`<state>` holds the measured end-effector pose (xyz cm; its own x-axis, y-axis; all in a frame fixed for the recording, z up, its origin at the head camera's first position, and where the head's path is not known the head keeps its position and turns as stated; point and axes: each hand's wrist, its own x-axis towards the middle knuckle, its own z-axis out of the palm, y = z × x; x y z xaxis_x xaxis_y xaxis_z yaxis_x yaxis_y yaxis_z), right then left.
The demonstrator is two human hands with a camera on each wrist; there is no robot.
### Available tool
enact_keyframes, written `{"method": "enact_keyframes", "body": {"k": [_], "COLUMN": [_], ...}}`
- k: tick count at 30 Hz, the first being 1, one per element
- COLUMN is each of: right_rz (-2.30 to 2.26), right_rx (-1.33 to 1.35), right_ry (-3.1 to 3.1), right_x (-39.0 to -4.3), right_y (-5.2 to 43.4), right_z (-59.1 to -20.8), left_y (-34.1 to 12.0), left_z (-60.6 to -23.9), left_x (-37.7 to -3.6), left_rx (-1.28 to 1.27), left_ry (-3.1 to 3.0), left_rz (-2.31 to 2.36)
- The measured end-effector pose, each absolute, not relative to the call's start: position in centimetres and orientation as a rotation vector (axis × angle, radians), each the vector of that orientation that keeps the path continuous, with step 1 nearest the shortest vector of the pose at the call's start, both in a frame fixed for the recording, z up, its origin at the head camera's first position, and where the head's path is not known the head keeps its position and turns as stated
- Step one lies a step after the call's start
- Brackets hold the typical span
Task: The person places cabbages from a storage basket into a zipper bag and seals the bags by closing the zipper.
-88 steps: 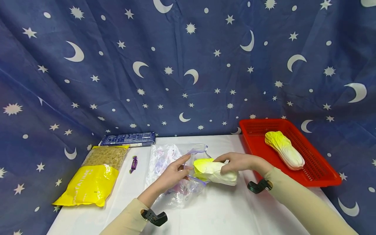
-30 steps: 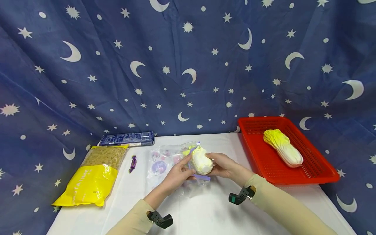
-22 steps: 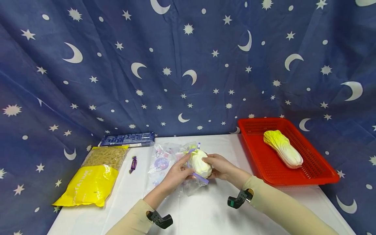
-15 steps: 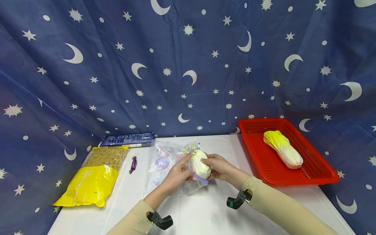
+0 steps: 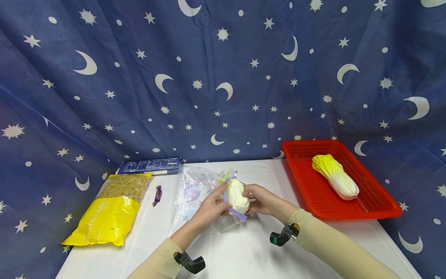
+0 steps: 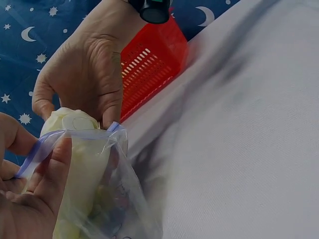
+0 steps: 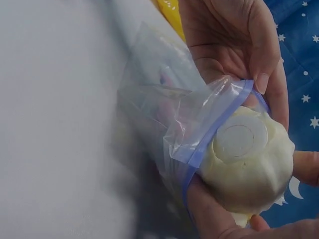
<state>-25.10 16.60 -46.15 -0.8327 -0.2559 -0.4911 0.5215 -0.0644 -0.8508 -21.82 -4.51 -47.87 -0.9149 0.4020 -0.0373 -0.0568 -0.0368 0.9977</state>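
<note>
A napa cabbage [image 5: 237,197] sits partway in a clear zip bag [image 5: 189,193] with a purple seal strip. Its leafy end is inside, while the white base, with a round flat disc [image 7: 241,137], sticks out of the mouth. My left hand [image 5: 209,209] pinches the bag's edge at the opening, as the left wrist view also shows. With thumb and fingers on either side of the base, my right hand [image 5: 263,199] grips the cabbage. Some of its fingers are hidden behind the cabbage.
A red basket [image 5: 348,214] holding a second napa cabbage [image 5: 335,177] stands at the right. To the left lie a yellow pasta bag [image 5: 108,217], a purple-wrapped candy [image 5: 157,195] and a flat blue package [image 5: 151,166], all on a white table [image 5: 223,255].
The cabbage has turned and slid left, leaf end first, into the bag, with my right hand following. Over the last half second, only my right fingers have shifted slightly on its base.
</note>
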Motion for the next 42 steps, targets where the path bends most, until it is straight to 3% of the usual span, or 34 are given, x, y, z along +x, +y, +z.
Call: {"method": "enact_keyframes", "body": {"k": [42], "right_rz": [-1.686], "right_rx": [0.03], "right_ry": [2.141], "right_x": [-23.6], "right_y": [15.4], "right_z": [-47.3], "left_y": [-4.1], "left_z": [-46.7], "left_x": [-21.3], "left_rx": [0.295], "left_ry": [1.76], "left_rz": [2.095]}}
